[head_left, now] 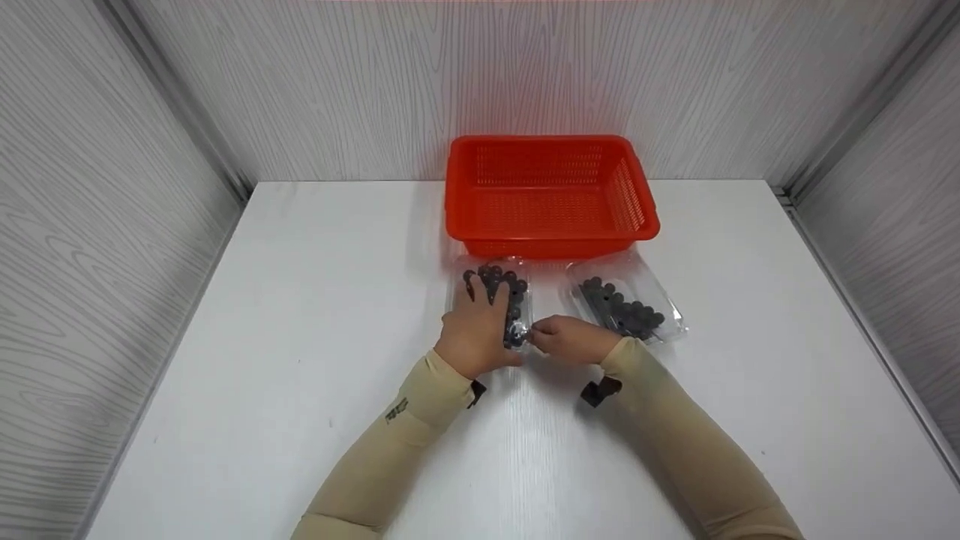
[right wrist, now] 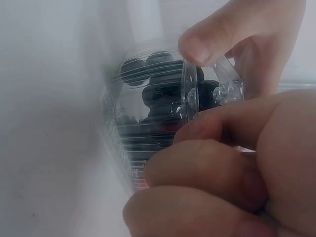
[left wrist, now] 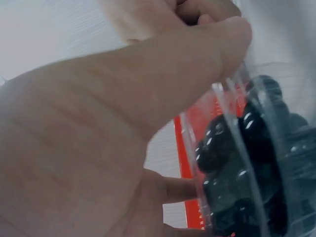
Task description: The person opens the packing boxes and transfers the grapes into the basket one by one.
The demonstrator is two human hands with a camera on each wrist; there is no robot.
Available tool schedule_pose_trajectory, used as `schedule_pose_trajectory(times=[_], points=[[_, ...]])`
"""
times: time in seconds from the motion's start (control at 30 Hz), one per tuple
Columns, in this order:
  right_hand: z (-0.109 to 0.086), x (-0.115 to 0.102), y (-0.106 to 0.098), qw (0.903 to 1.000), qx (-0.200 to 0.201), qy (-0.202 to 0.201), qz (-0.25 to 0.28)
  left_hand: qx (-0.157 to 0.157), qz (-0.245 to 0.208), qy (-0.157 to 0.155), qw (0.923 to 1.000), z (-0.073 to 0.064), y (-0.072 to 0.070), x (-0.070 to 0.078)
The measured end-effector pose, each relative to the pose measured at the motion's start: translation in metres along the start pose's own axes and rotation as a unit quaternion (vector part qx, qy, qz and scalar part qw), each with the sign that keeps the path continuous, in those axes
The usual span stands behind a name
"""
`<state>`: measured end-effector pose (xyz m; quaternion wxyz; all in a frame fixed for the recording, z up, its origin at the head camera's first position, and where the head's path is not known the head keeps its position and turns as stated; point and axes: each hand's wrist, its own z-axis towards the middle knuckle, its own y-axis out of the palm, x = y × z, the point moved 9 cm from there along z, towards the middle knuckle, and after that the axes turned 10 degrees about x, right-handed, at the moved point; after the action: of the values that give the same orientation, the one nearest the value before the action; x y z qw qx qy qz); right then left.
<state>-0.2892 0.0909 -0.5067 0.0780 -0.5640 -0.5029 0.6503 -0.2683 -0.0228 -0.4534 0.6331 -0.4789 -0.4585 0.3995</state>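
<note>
A clear plastic box (head_left: 523, 289) of dark, round, grape-like fruit stands in front of the red basket. My left hand (head_left: 474, 330) holds it from the left, fingers spread over its top and thumb at its near end. In the right wrist view, the left thumb (right wrist: 200, 47) presses the box's rim (right wrist: 190, 89). At the near right corner, my right hand (head_left: 571, 339) has its fingers curled and pinches the edge of the box. A second clear box (head_left: 637, 277) with similar dark fruit (head_left: 621, 307) lies just beyond the right hand.
The red plastic basket (head_left: 551, 249) with slotted walls stands behind both boxes, near the grey wood-grain back wall (head_left: 360, 90). Side walls border the white table (head_left: 315, 300) at left and right. Both forearms in beige sleeves (head_left: 694, 435) reach in from the near edge.
</note>
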Motion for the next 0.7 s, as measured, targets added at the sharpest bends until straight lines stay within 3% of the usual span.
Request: schedule_pose_trajectory(times=[0.13, 0.43, 0.7], points=[[0.0, 0.0, 0.0, 1.0, 0.003, -0.002, 0.001, 0.012, 0.001, -0.005, 0.9999, 0.001, 0.0, 0.001], [-0.006, -0.002, 0.004, 0.9996, -0.007, -0.015, -0.025, -0.019, -0.047, -0.003, 0.9987, -0.003, 0.0, -0.007], [-0.002, -0.009, 0.002, 0.9992, -0.002, -0.033, -0.024, -0.021, -0.06, -0.006, 0.998, -0.002, -0.004, -0.018]])
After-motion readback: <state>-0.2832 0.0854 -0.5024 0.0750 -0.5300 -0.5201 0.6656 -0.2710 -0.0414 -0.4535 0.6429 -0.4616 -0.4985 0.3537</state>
